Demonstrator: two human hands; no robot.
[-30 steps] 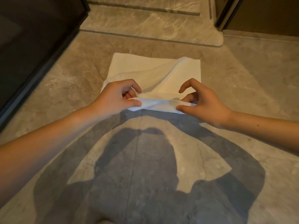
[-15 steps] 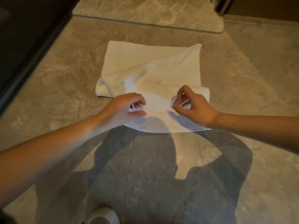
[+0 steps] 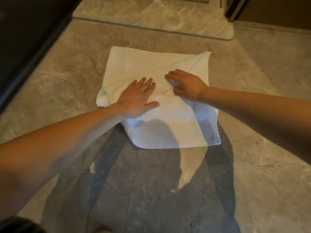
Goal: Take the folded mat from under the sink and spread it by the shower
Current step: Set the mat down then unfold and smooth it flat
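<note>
A white mat (image 3: pixel 175 130) lies on the stone floor, partly unfolded, with a diagonal fold running across its far half and a bunched roll at its left edge. My left hand (image 3: pixel 138 96) presses flat on the mat's left middle, fingers straight and spread. Just to the right, my right hand (image 3: pixel 184 84) rests on the mat with fingers stretched toward the fold. Neither hand holds the cloth. The near part of the mat lies flat, in my shadow.
A raised stone shower threshold (image 3: pixel 151 19) runs across the floor beyond the mat. A dark glass panel with a black frame (image 3: pixel 30 47) stands along the left. Another dark frame (image 3: pixel 235 9) stands at the top right. Tiled floor (image 3: pixel 260 165) surrounds the mat.
Both hands let go of the mat's near edge, which now lies flat closer to me. They moved forward and flattened onto the middle of the cloth.
</note>
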